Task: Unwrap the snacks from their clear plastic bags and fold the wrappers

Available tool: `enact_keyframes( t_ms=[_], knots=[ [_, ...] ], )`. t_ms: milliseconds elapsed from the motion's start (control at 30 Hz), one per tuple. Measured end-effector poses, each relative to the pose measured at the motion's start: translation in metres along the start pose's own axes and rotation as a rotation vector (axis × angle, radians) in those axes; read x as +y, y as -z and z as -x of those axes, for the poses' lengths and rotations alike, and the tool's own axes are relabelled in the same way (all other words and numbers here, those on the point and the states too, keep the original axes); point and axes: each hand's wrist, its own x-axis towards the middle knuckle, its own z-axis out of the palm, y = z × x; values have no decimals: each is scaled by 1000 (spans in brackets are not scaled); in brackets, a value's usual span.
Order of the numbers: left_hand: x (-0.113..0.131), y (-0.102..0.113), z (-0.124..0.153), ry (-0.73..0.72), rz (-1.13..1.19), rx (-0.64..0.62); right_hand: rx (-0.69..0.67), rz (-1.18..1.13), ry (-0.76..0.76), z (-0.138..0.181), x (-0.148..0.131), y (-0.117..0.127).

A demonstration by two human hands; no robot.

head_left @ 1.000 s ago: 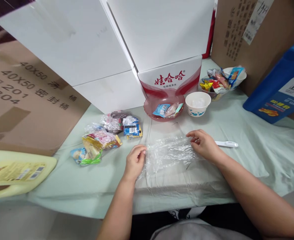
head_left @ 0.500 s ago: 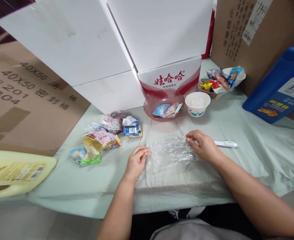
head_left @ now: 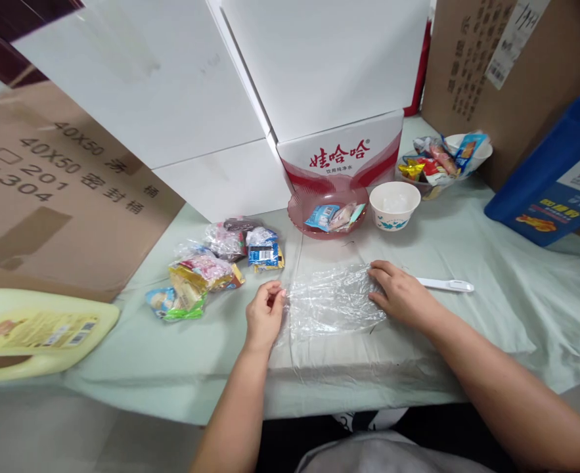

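Note:
A clear plastic bag [head_left: 336,302], thin and wrinkled, lies spread on the pale green cloth between my hands. My left hand [head_left: 265,314] pinches its left edge between thumb and fingers. Over the right end rests my right hand [head_left: 402,293], its fingers stretched out on the plastic and the thumb apart from them. A white plastic handle [head_left: 450,285] sticks out from behind the right hand; its other end is hidden. Just beyond the bag stand a pink glass bowl [head_left: 299,220] holding a few small packets [head_left: 326,217] and a white paper bowl [head_left: 393,213] with something clear inside.
Several snacks in clear wrapping [head_left: 205,269] lie to the left. At the back right, a bowl of snack packets [head_left: 432,167] sits by a cardboard box [head_left: 467,79]. A yellow jug [head_left: 43,328] and a blue bottle [head_left: 546,177] flank the table; white boxes [head_left: 329,59] stand behind.
The plastic bag lies flatter and smoother. My right hand has lowered and flattened onto it from a pinch at its corner. My left hand has shifted slightly, still at the left edge.

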Motion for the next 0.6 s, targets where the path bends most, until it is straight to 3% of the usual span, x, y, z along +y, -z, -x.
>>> enact_keyframes(
  t_ms=[300,400,467,533,600],
  knots=[
    [-4,0,-12,112,-160,55,16,44,36,0,1,-5],
    [1,10,-14,117,-171,239,10,87,51,0,0,-4],
    [11,16,-10,1,-176,346,5,97,61,0,-1,-4],
    [27,18,-3,-200,-186,210,5,95,67,-1,-3,-4],
    [41,12,5,-406,-208,-151,7,93,72,0,-3,-6]
  ],
)
